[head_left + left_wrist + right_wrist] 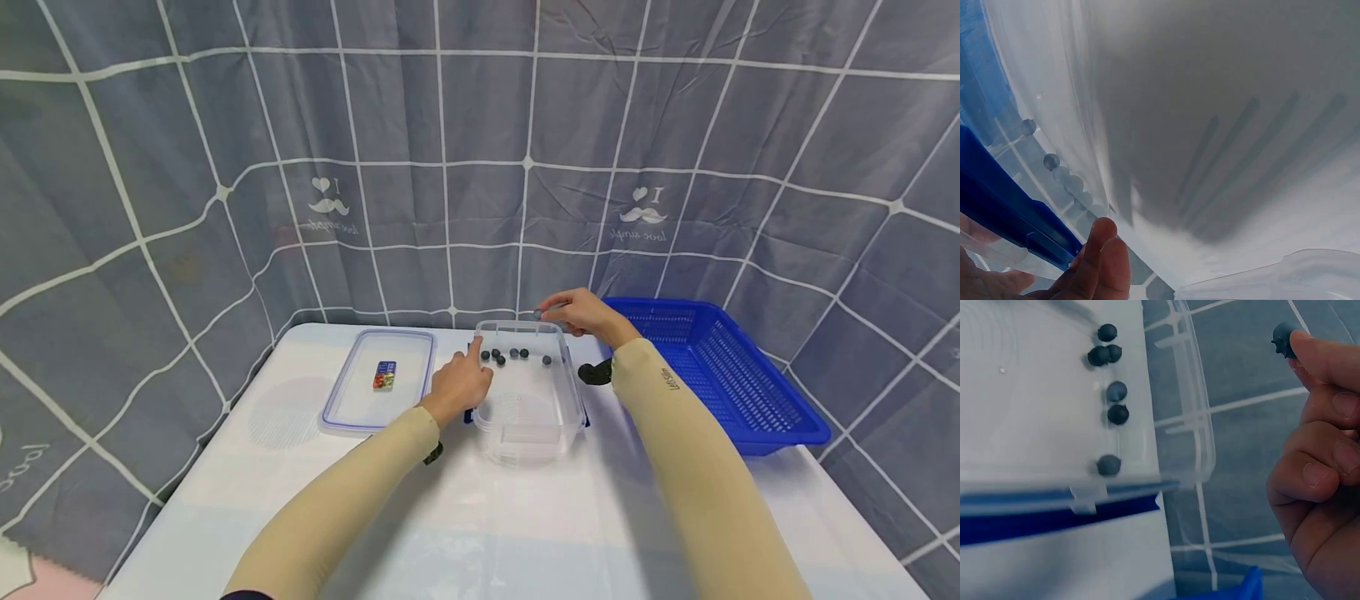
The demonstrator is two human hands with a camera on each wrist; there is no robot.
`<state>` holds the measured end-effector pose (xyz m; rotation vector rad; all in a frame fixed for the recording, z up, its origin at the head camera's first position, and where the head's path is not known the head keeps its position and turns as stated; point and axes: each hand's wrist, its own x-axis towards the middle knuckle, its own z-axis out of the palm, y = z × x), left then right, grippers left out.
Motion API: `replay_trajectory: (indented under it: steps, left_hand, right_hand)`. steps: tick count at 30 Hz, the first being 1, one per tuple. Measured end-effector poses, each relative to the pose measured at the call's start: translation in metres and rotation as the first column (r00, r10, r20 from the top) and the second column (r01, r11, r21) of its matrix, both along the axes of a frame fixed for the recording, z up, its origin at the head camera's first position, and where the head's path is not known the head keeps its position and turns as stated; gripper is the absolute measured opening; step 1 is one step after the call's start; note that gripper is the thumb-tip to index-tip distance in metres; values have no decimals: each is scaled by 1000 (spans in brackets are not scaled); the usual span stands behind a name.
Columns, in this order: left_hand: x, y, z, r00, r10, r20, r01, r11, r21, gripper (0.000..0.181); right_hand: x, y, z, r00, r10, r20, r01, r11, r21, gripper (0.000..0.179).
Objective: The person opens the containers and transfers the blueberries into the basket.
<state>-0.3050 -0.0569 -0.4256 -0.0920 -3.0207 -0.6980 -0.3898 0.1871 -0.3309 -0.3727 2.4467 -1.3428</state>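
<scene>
A clear plastic food container (pixel 528 408) stands on the white table, several blueberries (pixel 514 354) lying along its far end. My left hand (pixel 459 382) grips the container's left side wall, thumb over the rim and fingers outside. In the left wrist view, those fingers (pixel 1116 259) show beside a dark blue latch (pixel 1016 215). Above and just past the far right corner, my right hand (pixel 581 315) pinches one blueberry (pixel 1284 339) between thumb and index finger, the other fingers curled in.
Left of the container lies its clear lid (pixel 408 392) with a blue seal and a small printed label (pixel 385 375). A blue plastic basket (pixel 693 358) stands at the right, close to my right forearm. Behind the table hangs a grey curtain (pixel 480 200) with white lines.
</scene>
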Motion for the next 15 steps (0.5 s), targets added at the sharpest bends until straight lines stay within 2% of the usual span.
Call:
replay_trajectory:
  steps: [7, 15]
  left_hand:
    - [2, -1, 1, 1000, -7, 3, 7, 1000, 17, 64]
    - [2, -2, 2, 1000, -16, -9, 16, 1000, 10, 64]
  right_hand:
    - [5, 32, 6, 1000, -23, 16, 23, 1000, 20, 45]
    - [7, 69, 7, 998, -60, -8, 61, 998, 33, 43]
